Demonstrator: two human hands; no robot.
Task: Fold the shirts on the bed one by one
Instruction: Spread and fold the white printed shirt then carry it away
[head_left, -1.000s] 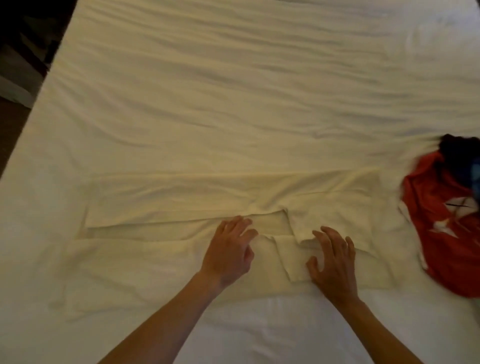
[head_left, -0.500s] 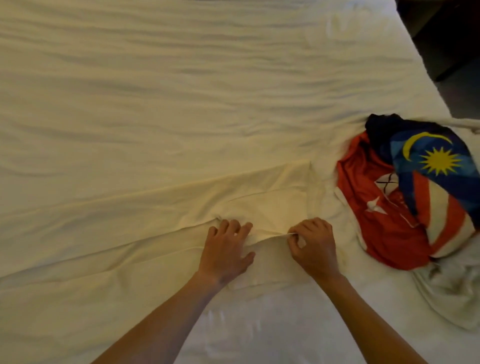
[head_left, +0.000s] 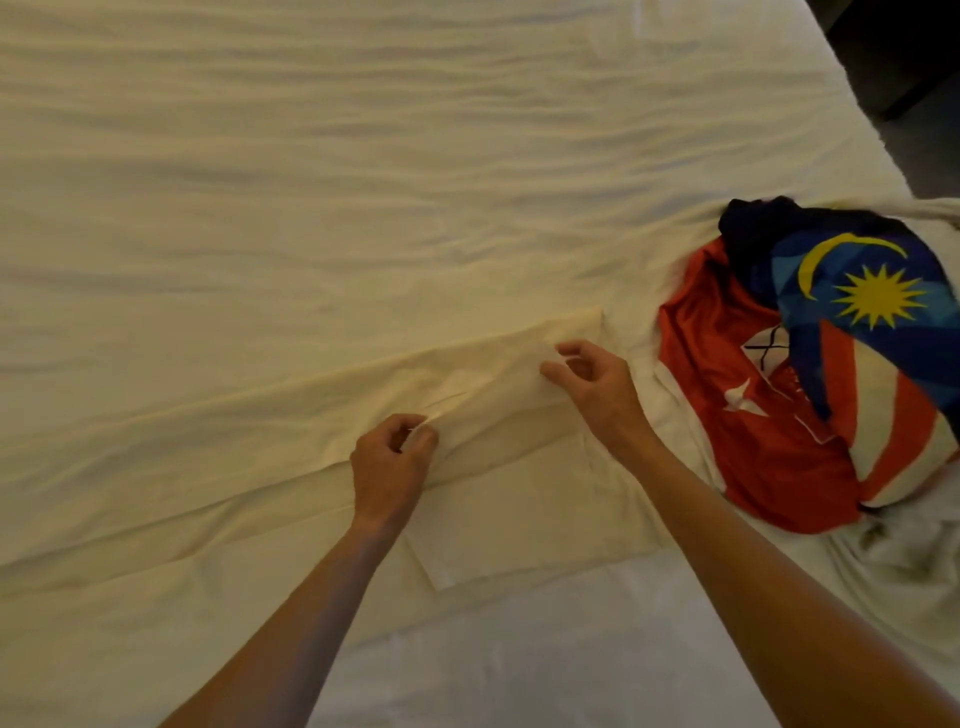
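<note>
A cream shirt (head_left: 509, 483) lies flat and partly folded on the bed, hard to tell from the sheet. My left hand (head_left: 389, 467) pinches a fold of its fabric between thumb and fingers near the middle. My right hand (head_left: 597, 384) pinches the shirt's upper right part, close to its corner. To the right lies a heap of shirts: a red one (head_left: 748, 415) under a blue one with a yellow moon and star and red-white stripes (head_left: 872, 322).
The cream bed sheet (head_left: 363, 182) stretches wide and wrinkled beyond the shirt. The bed's right edge (head_left: 852, 119) borders a dark floor at top right. A crumpled white cloth (head_left: 904, 561) lies below the heap.
My view has swung right, bringing the heap into sight. Both hands went from lying flat on the shirt to pinching its fabric, and the right hand has moved up and right.
</note>
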